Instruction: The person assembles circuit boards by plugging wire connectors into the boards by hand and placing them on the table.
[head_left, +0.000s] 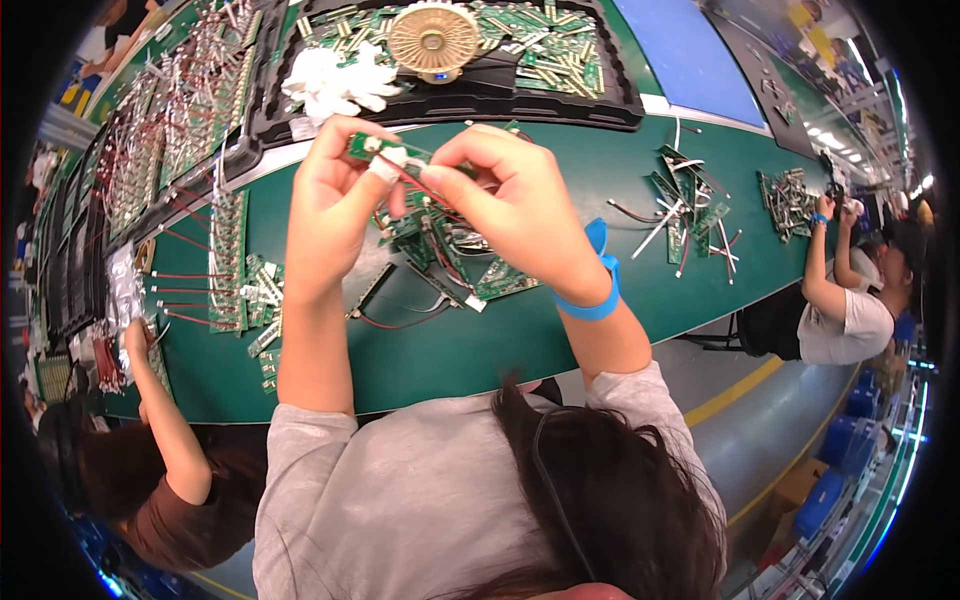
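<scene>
My left hand [335, 200] is closed on a narrow green circuit board [362, 146], held up above the table. White material covers the tip of its thumb. A thin red-and-black cable [410, 180] runs from beside that thumb toward my right hand [515, 205]. The right thumb and forefinger pinch this cable close to the board. A blue wrist strap [590, 290] circles my right wrist. Beneath both hands lies a loose pile of green circuit boards [425, 235] with wires, partly hidden by them. Whether the cable's end sits in the board's connector I cannot make out.
Beyond my hands, a black tray [560, 105] holds many boards, a round fan [432, 42] and white gloves [335, 82]. Wired boards [228, 260] lie left on the green table [400, 380]; another pile [690, 200] lies right. Co-workers sit on both sides.
</scene>
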